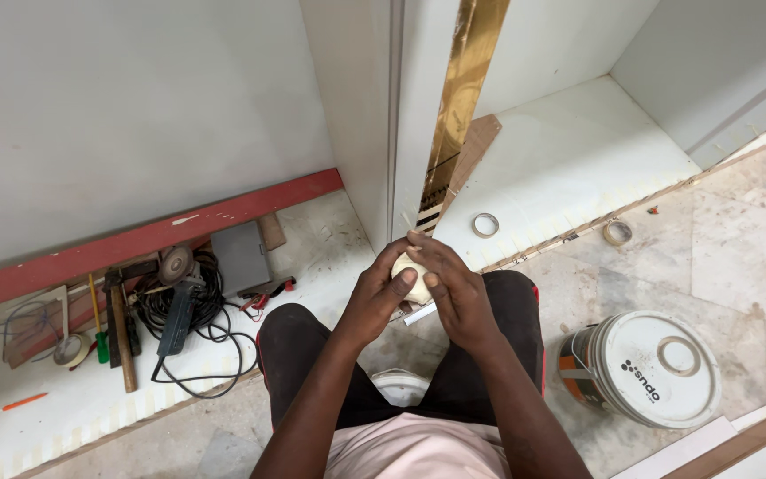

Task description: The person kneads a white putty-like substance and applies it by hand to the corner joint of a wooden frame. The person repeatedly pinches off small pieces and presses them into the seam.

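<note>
You are holding a roll of cream tape [411, 273] between both hands at the centre of the view, above your knees. Your left hand [374, 297] is cupping it from 8 o'clock, fingers closed around its side; your right hand [454, 288] is closing over it from 4 o'clock, fingertips picking at the top, probably hunting the loose end, though the hands are hiding most of it. You seem to be starting the strip; next calls for a firm pinch and a steady pull. A white bucket [653, 368] is standing at 4 o'clock, a grinder [179, 302] at 9.
</note>
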